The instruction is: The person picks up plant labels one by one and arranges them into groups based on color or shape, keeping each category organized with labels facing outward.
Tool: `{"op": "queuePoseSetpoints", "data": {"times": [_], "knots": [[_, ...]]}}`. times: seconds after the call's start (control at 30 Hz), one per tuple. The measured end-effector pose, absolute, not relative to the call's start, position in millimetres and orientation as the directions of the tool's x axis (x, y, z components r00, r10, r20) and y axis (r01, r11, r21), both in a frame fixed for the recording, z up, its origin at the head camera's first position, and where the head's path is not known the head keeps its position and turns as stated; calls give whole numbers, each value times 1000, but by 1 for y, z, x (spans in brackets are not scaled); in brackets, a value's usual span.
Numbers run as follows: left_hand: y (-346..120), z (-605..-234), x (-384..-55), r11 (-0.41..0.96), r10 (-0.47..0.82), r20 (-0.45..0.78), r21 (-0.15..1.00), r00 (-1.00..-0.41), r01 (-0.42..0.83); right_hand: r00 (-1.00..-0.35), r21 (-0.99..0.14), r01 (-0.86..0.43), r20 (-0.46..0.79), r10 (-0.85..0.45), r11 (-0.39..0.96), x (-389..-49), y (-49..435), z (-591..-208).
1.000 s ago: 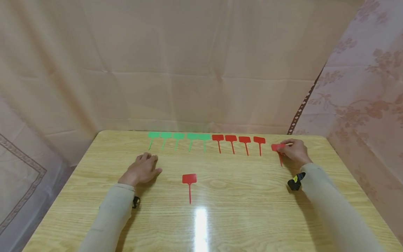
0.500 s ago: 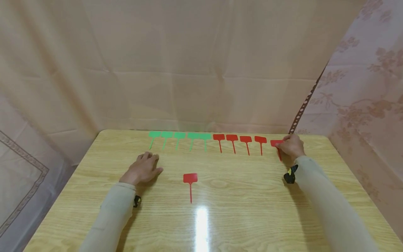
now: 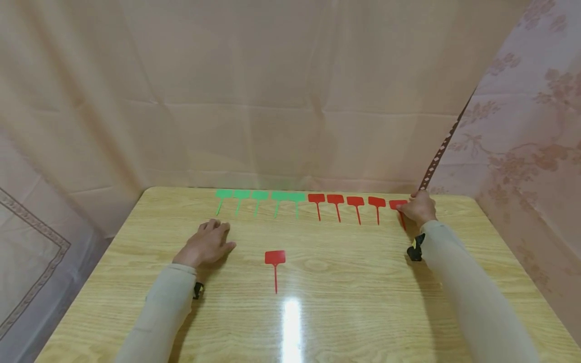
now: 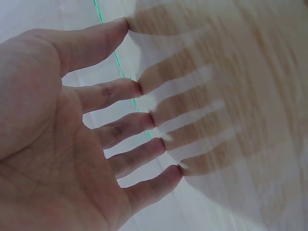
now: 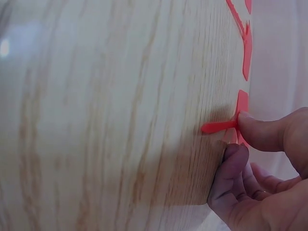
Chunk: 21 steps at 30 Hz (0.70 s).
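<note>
At the right end of the row by the table's far edge, my right hand (image 3: 421, 207) pinches the head of a red T-shaped plant label (image 3: 397, 203). In the right wrist view the thumb lies on that label's head (image 5: 242, 103), the fingers curl beside it, and its stem points away from the hand. My left hand (image 3: 205, 244) rests with its fingertips on the table, holding nothing. Nearest to it are the green plant labels (image 3: 224, 193). Another red plant label (image 3: 275, 257) lies alone at mid-table, stem toward me.
Several red labels (image 3: 335, 199) continue the row right of the green ones, stems toward me. The wooden table (image 3: 345, 302) ends at a beige curtain (image 3: 272, 101) behind, with a floral cloth (image 3: 535, 151) at the right. A bright reflection lies near the front.
My right hand has moved farther back and slightly left with the red plant label, bringing it up to the row's end. The left hand stays in place.
</note>
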<state>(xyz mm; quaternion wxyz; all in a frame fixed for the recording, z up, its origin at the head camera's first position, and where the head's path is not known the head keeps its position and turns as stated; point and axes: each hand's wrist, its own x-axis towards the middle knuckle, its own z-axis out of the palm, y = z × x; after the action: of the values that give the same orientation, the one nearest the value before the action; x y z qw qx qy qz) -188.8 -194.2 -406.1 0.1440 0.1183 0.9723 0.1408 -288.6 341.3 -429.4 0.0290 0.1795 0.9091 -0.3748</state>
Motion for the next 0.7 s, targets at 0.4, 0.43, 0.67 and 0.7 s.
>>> {"op": "queuePoseSetpoints", "data": {"times": [0.4,0.43,0.67,0.7], "knots": [[-192,-409,-190,936,265,-252,298,-931,186,-927,-635,361,-165,337,683,-291,339,-432],[-192,-409,-190,936,265,-252,298,-931,186,-929,-637,357,-162,334,683,-291,340,-432],[-192,-406,-188,934,267,-246,303,-932,188,-970,-641,174,18,242,748,-280,322,-429],[-192,-406,-188,934,269,-244,304,-932,190,-976,-633,131,51,210,763,-276,314,-427]]}}
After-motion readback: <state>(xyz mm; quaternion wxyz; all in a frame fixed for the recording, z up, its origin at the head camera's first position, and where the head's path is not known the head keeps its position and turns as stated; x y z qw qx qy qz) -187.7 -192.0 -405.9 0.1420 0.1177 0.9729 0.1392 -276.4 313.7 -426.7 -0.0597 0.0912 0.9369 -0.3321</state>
